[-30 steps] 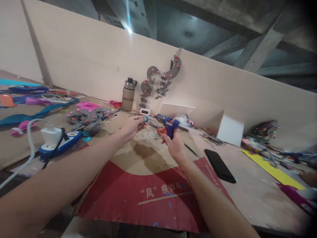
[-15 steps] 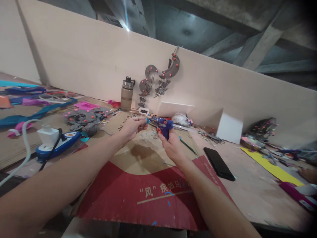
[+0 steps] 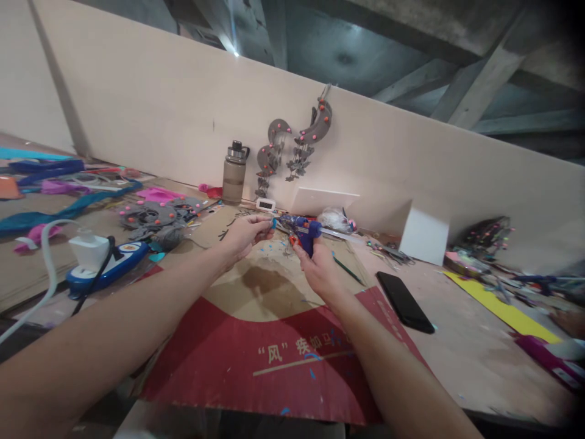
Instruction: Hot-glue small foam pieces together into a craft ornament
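We find the right hand (image 3: 320, 271) closed around the handle of a blue glue gun (image 3: 302, 230), whose nozzle points left toward a small blue piece (image 3: 273, 223) pinched between the fingertips of the left hand (image 3: 242, 235); both are held in the air just above the cardboard sheet (image 3: 256, 341) near the far middle of the table (image 3: 461, 360). The nozzle tip and the blue piece appear to be touching or very nearly so; we cannot tell which. In our judgement the work stands at the gluing of this one piece: glue is being put on, or is about to be, and fixing the piece to anything is not yet done. Grey cut-out shapes with pink dots (image 3: 153, 214) lie to the left on the table, and a similar grey ornament (image 3: 297, 146) hangs on the partition wall, which suggests finished work of the same kind, though we cannot confirm that the blue piece belongs with it. As to writing, the red part of the cardboard carries white Chinese characters; the first, set in quotation marks, reads "风", and the rest are too blurred to read with certainty. A black phone (image 3: 404, 302) lies face down to the right, a bottle (image 3: 233, 174) stands by the wall, and a blue power strip (image 3: 105, 262) with a white plug sits to the left; none shows a legible brand.
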Demonstrator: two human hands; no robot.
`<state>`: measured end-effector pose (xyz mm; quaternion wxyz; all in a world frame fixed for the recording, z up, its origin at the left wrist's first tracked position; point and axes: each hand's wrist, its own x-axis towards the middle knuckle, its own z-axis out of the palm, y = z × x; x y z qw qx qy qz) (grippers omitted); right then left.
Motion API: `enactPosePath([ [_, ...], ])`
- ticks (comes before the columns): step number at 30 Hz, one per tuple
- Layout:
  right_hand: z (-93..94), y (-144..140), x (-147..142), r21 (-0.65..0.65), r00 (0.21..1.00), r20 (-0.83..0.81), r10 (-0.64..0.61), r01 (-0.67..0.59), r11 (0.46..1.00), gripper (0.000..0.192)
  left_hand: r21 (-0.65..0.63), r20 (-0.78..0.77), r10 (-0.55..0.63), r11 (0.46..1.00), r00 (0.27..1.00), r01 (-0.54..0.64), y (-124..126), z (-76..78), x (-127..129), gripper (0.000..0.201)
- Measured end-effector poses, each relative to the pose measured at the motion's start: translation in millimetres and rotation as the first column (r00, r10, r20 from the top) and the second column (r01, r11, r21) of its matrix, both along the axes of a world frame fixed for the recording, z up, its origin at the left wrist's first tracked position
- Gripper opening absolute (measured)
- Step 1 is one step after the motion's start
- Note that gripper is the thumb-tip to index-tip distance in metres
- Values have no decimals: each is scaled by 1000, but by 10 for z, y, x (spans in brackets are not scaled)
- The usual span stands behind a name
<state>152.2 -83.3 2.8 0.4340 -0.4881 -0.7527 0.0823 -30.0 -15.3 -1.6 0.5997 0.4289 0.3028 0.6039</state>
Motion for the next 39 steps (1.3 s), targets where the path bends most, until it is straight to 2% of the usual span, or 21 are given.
enactPosePath([
  [14,-18,12,7,6,1000,-5,12,-12,1000,27,-27,35,11,1000,999,-11,-44,80,-7,5],
  [25,10,-14,-11,20,1000,-10,11,-11,1000,23,4,-2,-12,1000,1000,12,-14,18,6,5],
  [39,-7,-1,-5,1,1000,-5,7,-7,1000,23,5,37,-5,1000,999,5,-14,57,-19,4],
])
